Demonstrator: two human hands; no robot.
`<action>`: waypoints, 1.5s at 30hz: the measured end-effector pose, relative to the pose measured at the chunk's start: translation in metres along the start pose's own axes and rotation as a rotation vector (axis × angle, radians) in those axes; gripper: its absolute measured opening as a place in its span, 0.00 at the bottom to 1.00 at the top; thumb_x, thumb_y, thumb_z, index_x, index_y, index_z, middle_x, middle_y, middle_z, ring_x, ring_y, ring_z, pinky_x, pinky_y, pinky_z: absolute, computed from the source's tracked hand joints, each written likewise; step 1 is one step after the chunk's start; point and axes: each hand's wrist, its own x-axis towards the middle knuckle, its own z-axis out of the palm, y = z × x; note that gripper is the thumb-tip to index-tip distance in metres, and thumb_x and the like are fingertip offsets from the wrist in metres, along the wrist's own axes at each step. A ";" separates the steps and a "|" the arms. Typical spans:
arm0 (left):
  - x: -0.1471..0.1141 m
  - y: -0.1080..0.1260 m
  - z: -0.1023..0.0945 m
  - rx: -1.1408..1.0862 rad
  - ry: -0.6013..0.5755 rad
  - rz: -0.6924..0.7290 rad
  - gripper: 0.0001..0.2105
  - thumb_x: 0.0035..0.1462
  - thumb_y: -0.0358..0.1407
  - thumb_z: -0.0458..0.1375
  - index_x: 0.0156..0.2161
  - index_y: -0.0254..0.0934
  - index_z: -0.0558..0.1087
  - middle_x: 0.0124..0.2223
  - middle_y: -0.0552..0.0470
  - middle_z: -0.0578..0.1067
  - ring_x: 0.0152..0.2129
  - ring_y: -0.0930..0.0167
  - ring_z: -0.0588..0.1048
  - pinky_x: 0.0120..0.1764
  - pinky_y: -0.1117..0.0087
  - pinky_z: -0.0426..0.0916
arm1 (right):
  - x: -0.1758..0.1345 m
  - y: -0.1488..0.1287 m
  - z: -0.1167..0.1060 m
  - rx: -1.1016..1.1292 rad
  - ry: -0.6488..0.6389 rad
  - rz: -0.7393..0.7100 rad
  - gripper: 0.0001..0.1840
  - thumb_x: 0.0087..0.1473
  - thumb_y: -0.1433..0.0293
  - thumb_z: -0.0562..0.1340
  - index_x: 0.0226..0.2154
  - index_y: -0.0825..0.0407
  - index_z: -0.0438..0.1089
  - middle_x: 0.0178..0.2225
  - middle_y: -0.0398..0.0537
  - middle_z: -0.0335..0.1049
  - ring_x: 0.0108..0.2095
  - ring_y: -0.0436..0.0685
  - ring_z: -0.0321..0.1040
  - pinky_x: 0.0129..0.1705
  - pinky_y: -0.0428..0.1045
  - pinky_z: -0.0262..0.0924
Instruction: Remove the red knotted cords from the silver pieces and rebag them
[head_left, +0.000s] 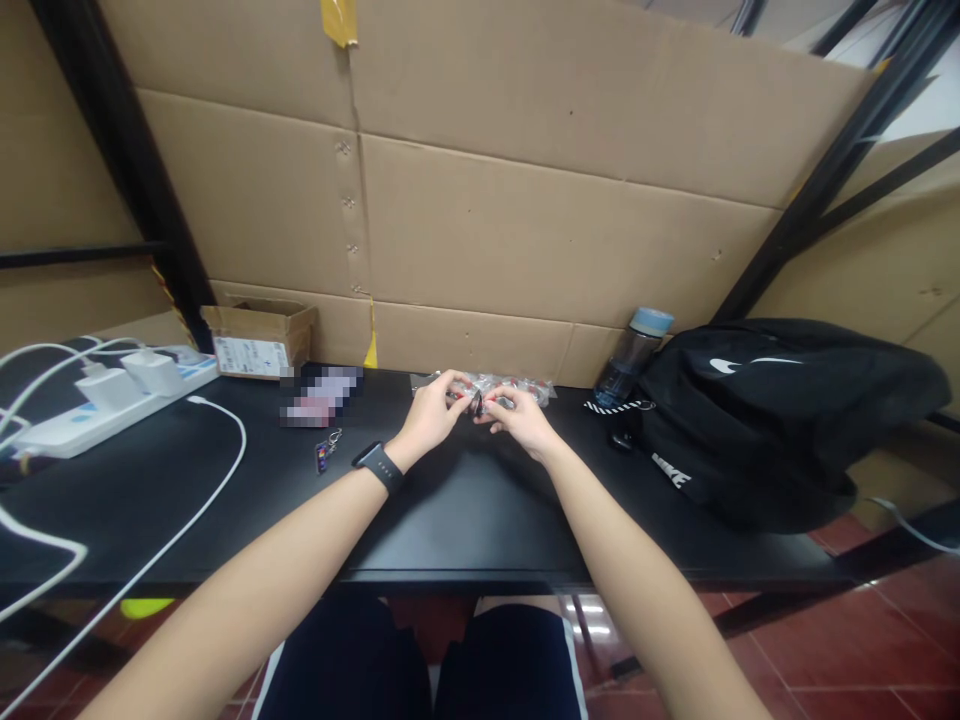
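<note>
My left hand (433,412) and my right hand (523,420) meet near the back of the black table (480,520). Between their fingertips they pinch a small dark object (478,403), too small and blurred to name. Behind and beside the hands lie crinkled clear plastic bags (541,391) with red bits in them, partly hidden by my fingers. To the left of my left wrist, which wears a black watch (377,464), a small keychain (323,455) with a colourful tag rests on the table.
At the left are a white power strip (52,432) with chargers and a white cable (241,440). A small cardboard box (251,357) and a pixelated item (324,396) sit at the back left. A bottle (626,360) and black backpack (772,420) stand right. Cardboard (487,230) walls the back.
</note>
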 end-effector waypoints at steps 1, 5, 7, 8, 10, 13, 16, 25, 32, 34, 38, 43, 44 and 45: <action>0.000 0.000 0.001 -0.019 -0.003 0.004 0.11 0.59 0.33 0.60 0.47 0.41 0.71 0.38 0.53 0.79 0.31 0.71 0.80 0.38 0.71 0.73 | -0.001 -0.001 0.001 0.033 -0.005 0.013 0.18 0.51 0.58 0.70 0.36 0.53 0.68 0.40 0.50 0.76 0.35 0.56 0.80 0.27 0.42 0.67; 0.000 -0.003 0.004 -0.064 -0.001 0.021 0.10 0.60 0.33 0.59 0.47 0.40 0.71 0.38 0.52 0.79 0.33 0.70 0.80 0.40 0.70 0.75 | -0.003 0.000 0.003 0.112 -0.048 0.045 0.19 0.51 0.57 0.71 0.36 0.51 0.67 0.45 0.51 0.75 0.37 0.57 0.80 0.30 0.44 0.71; 0.000 -0.004 0.004 -0.093 -0.012 0.022 0.10 0.60 0.33 0.59 0.48 0.40 0.71 0.38 0.51 0.79 0.32 0.70 0.80 0.39 0.70 0.75 | -0.003 0.002 0.003 0.124 -0.072 0.053 0.19 0.52 0.57 0.71 0.37 0.51 0.66 0.46 0.51 0.74 0.37 0.58 0.80 0.29 0.45 0.72; 0.000 -0.005 0.004 -0.105 -0.018 0.023 0.10 0.60 0.33 0.59 0.48 0.40 0.71 0.38 0.51 0.79 0.32 0.70 0.80 0.39 0.69 0.76 | -0.003 0.003 0.003 0.132 -0.079 0.054 0.19 0.52 0.57 0.70 0.37 0.50 0.66 0.46 0.50 0.74 0.37 0.58 0.80 0.30 0.46 0.73; 0.000 -0.006 0.005 -0.114 -0.019 0.026 0.11 0.60 0.33 0.59 0.48 0.40 0.71 0.39 0.51 0.79 0.33 0.70 0.80 0.39 0.69 0.76 | -0.003 0.004 0.003 0.156 -0.083 0.048 0.19 0.52 0.58 0.71 0.37 0.50 0.66 0.47 0.49 0.73 0.36 0.57 0.80 0.31 0.47 0.74; 0.001 -0.008 0.005 -0.117 -0.015 0.032 0.10 0.60 0.33 0.58 0.47 0.39 0.71 0.38 0.51 0.79 0.33 0.70 0.80 0.39 0.69 0.76 | -0.002 0.004 0.003 0.194 -0.080 0.024 0.20 0.51 0.59 0.72 0.42 0.47 0.66 0.49 0.47 0.71 0.36 0.56 0.80 0.33 0.49 0.76; 0.001 -0.012 0.006 -0.114 -0.025 0.037 0.10 0.60 0.32 0.58 0.48 0.40 0.71 0.37 0.52 0.78 0.33 0.71 0.80 0.39 0.70 0.76 | -0.003 0.003 0.003 0.182 -0.079 0.008 0.23 0.50 0.61 0.72 0.48 0.44 0.68 0.51 0.49 0.71 0.35 0.55 0.79 0.34 0.49 0.76; 0.005 -0.017 -0.001 -0.004 -0.136 0.036 0.12 0.63 0.40 0.56 0.50 0.40 0.69 0.39 0.50 0.79 0.33 0.69 0.80 0.38 0.69 0.74 | -0.004 0.005 0.005 0.052 -0.095 -0.047 0.31 0.38 0.66 0.77 0.47 0.49 0.71 0.52 0.52 0.73 0.31 0.53 0.77 0.32 0.49 0.75; 0.010 -0.044 -0.042 0.802 -0.407 -0.124 0.19 0.65 0.38 0.48 0.58 0.38 0.68 0.61 0.36 0.69 0.58 0.53 0.68 0.57 0.47 0.62 | 0.002 0.010 -0.003 -0.290 -0.038 -0.145 0.28 0.41 0.67 0.75 0.47 0.50 0.73 0.45 0.50 0.75 0.38 0.55 0.75 0.42 0.51 0.72; 0.010 -0.052 -0.048 0.840 -0.492 -0.186 0.21 0.64 0.39 0.50 0.60 0.38 0.67 0.63 0.36 0.67 0.58 0.52 0.68 0.56 0.45 0.63 | 0.002 0.009 -0.006 -0.420 -0.037 -0.181 0.27 0.42 0.67 0.74 0.47 0.50 0.73 0.43 0.48 0.76 0.37 0.55 0.74 0.43 0.51 0.70; 0.010 -0.043 -0.051 0.830 -0.573 -0.171 0.20 0.60 0.42 0.54 0.56 0.40 0.71 0.58 0.38 0.73 0.54 0.53 0.73 0.54 0.50 0.66 | 0.002 0.006 -0.011 -0.608 -0.057 -0.265 0.25 0.43 0.68 0.73 0.46 0.49 0.74 0.45 0.48 0.75 0.37 0.54 0.72 0.44 0.51 0.66; 0.014 -0.022 -0.052 0.850 -0.298 0.041 0.16 0.64 0.38 0.48 0.53 0.41 0.72 0.53 0.41 0.76 0.52 0.58 0.74 0.54 0.57 0.65 | 0.003 0.005 -0.015 -0.688 -0.051 -0.318 0.25 0.44 0.67 0.73 0.46 0.50 0.74 0.45 0.48 0.75 0.37 0.54 0.70 0.45 0.51 0.64; 0.015 -0.024 -0.053 0.865 -0.192 0.059 0.18 0.65 0.37 0.46 0.56 0.39 0.70 0.56 0.40 0.75 0.54 0.57 0.72 0.56 0.55 0.63 | 0.003 0.005 -0.016 -0.702 -0.048 -0.323 0.24 0.44 0.67 0.73 0.46 0.50 0.74 0.44 0.48 0.75 0.38 0.54 0.70 0.46 0.51 0.63; 0.016 -0.029 -0.054 0.876 -0.121 0.053 0.20 0.65 0.36 0.46 0.59 0.38 0.68 0.59 0.39 0.72 0.56 0.56 0.70 0.57 0.53 0.61 | 0.003 0.005 -0.017 -0.715 -0.044 -0.329 0.24 0.44 0.68 0.73 0.46 0.50 0.75 0.44 0.48 0.75 0.38 0.55 0.70 0.46 0.51 0.63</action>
